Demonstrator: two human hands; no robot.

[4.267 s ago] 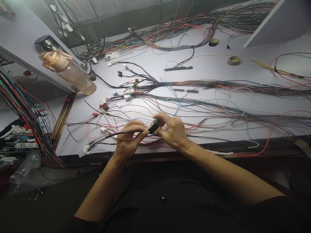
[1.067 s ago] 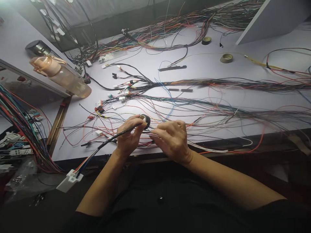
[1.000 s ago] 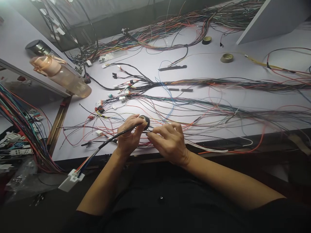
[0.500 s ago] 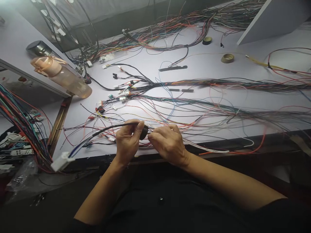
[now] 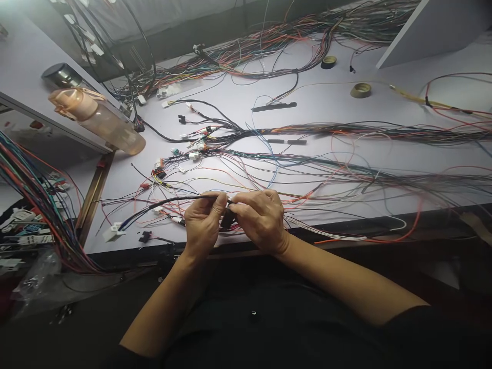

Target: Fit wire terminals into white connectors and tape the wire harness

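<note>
My left hand (image 5: 203, 219) is closed around a wire bundle (image 5: 169, 199) sheathed in black, thumb on top. Its left end fans into a few dark and blue wires that run into a white connector (image 5: 114, 231), low over the table's front edge. My right hand (image 5: 261, 219) is closed too, its thumb and forefinger pinching at the bundle just right of the left thumb. Between the hands, below the bundle, hangs a roll of black tape (image 5: 227, 220), partly hidden by fingers. Whether the right fingers also grip the tape cannot be made out.
Long wire harnesses (image 5: 326, 130) cross the white table, their connectors (image 5: 196, 155) at the left. A peach-coloured bottle (image 5: 103, 123) lies tilted at left. Two tape rolls (image 5: 360, 90) and a dark flat tool (image 5: 274, 107) are farther back. A white panel (image 5: 423, 38) stands at right.
The white connector has swung up and to the right, uncovering a small black connector. My right fingers have moved up to the bundle, and the tape roll now hangs lower and has turned.
</note>
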